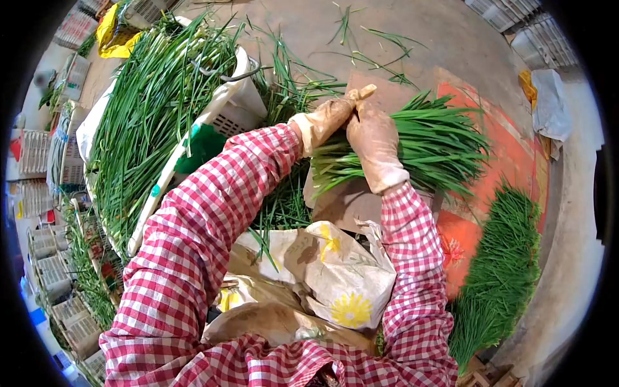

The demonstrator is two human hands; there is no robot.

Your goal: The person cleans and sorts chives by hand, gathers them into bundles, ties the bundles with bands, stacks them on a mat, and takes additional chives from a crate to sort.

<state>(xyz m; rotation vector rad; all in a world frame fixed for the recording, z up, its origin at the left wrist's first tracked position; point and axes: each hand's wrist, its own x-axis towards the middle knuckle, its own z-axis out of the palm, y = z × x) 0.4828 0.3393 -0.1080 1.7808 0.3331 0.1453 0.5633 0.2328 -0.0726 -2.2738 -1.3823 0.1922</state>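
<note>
A bunch of green garlic chives [438,138] lies across a brown cardboard piece [345,209], leaves pointing right and pale stems to the left. My left hand [327,122], in a tan glove, reaches over the stems with its fingers closed. Gloved as well, my right hand [375,138] lies over the bunch, its fingers pinched together against the left fingertips. Whatever is between the fingertips is too small to make out. Under my forearms a stained white cloth with yellow flowers [342,277] covers my lap.
A white plastic crate [240,97] heaped with loose chives [161,109] stands at left, a curved metal tool [238,74] on its rim. More chives [500,277] lie in a long row on the right, beside an orange sheet [461,226]. Stacked crates [35,155] line the far left.
</note>
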